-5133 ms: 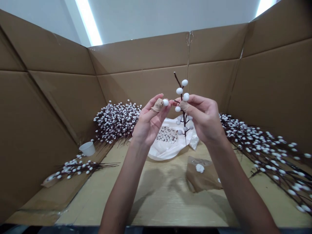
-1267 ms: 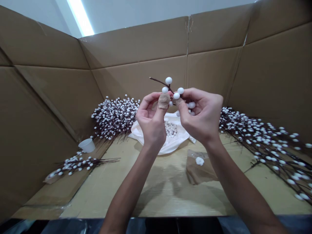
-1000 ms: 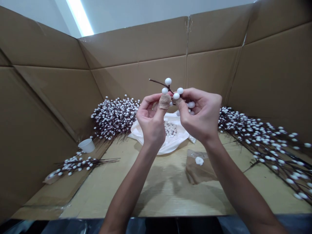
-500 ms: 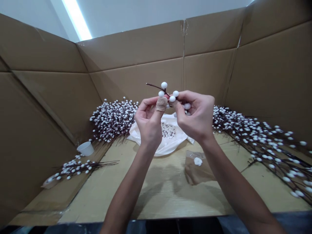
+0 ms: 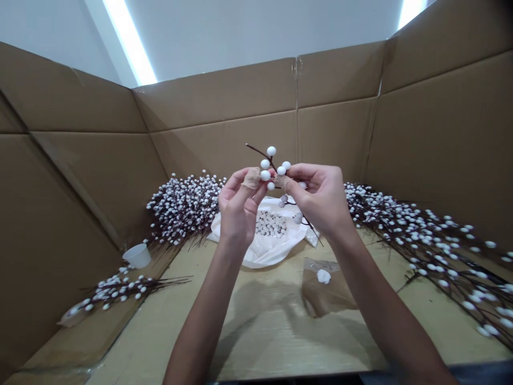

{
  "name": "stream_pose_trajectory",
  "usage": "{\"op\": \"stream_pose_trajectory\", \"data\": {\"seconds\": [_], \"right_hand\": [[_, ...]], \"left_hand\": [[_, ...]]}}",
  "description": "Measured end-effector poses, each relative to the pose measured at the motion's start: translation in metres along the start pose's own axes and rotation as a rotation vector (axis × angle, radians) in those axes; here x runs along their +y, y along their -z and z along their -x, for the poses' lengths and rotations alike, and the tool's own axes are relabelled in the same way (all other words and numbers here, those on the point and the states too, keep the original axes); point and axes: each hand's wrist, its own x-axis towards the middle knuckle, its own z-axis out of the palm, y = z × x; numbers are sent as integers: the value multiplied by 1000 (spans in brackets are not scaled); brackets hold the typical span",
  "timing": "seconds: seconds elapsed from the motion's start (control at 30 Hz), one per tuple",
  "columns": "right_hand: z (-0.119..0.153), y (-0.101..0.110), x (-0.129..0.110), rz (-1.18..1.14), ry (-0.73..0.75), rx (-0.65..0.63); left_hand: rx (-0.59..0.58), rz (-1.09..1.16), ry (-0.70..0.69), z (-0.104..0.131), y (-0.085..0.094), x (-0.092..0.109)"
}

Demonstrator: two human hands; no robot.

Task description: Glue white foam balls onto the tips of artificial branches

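In front of me at mid-height, both hands are at an artificial berry branch [image 5: 274,162], a dark brown stem with round white berries. My right hand [image 5: 320,195] pinches the stem between thumb and forefinger, and its lower end with more berries hangs below that hand. My left hand [image 5: 239,206] is closed at the branch's left side, thumb and fingertips by a white berry [image 5: 265,175]. Tan tape wraps both thumbs. Under the hands lies a white plastic bag [image 5: 262,259], opened out, with many loose white berries [image 5: 272,224] on it.
Bundles of berry branches lie at back left [image 5: 186,206] and along the right [image 5: 420,230]. A smaller bunch [image 5: 120,289] and white cup [image 5: 137,255] are on the left. White paste [image 5: 323,276] sits on brown wrapping [image 5: 326,299]. Cardboard walls [image 5: 224,139] surround the table.
My left thumb has shifted left off the stem, so a berry beside it now shows. The right hand still pinches the branch, whose lower end is more visible. The view has tilted up slightly.
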Motion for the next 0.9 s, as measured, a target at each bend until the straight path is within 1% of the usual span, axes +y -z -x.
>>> {"op": "stream_pose_trajectory", "data": {"seconds": [0.07,0.17,0.37,0.5,0.7,0.9], "right_hand": [[-1,0,2,-32,-11,-9],[-1,-1,4,-84,-39,-25],[2,-8,4,-199,-149,-82],[6,-14,6,-202,-171,-115],[11,-22,12,-190,-188,-148],[14,-29,15,-182,-176,-157]], "left_hand": [[-2,-12,16,-2,3,5],[-9,-72,0,-4,7,14],[-38,-192,-11,-2,11,29],[-47,-197,-23,0,10,32],[51,-146,-36,2,10,35],[44,-138,16,2,12,38]]}}
